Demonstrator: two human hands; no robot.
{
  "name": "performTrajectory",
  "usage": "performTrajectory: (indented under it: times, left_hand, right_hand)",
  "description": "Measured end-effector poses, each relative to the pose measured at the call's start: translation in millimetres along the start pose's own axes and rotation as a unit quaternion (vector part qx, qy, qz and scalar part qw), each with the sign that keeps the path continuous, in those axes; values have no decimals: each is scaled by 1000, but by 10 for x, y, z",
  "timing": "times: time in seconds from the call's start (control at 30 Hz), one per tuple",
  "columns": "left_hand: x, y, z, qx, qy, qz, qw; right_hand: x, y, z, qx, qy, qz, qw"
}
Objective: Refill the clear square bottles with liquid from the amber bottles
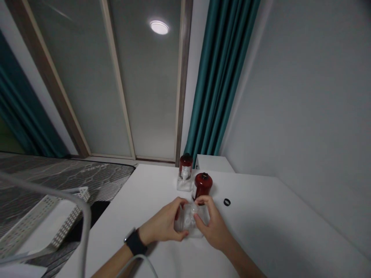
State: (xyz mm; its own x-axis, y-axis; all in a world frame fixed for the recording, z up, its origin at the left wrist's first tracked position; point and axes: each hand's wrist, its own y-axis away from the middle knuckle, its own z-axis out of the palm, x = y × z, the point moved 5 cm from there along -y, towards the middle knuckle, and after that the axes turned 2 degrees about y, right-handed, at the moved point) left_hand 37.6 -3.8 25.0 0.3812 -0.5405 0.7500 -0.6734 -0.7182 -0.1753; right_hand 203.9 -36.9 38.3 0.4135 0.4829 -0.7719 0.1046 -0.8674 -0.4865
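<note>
Left grip [165, 221] holds a clear container [189, 221], long axis roughly upright, knob [194, 209] up.

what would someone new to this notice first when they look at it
Probably the tall teal curtain, hanging between the glazed door and the plain wall. Next, two deep red shapes stand out against the white table: a nearer bottle just beyond the hands and a second bottle farther back. In front of them, the left hand and right hand hold a clear plastic item.
</note>
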Motion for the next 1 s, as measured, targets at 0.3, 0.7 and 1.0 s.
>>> performTrajectory:
  times: [0.3, 0.7, 1.0]
  left_hand:
    - [73, -7, -49, -8, -17, -4, 1000]
    - [25, -9, -38, -4, -16, 9, 1000]
    - [34, -11, -39, 3, -14, 20, 1000]
  right_hand:
    - [37, 44, 67, -68, -44, 39, 996]
    - [81, 39, 57, -60, -76, 15, 995]
    - [-19, 55, 116, -83, -6, 13, 996]
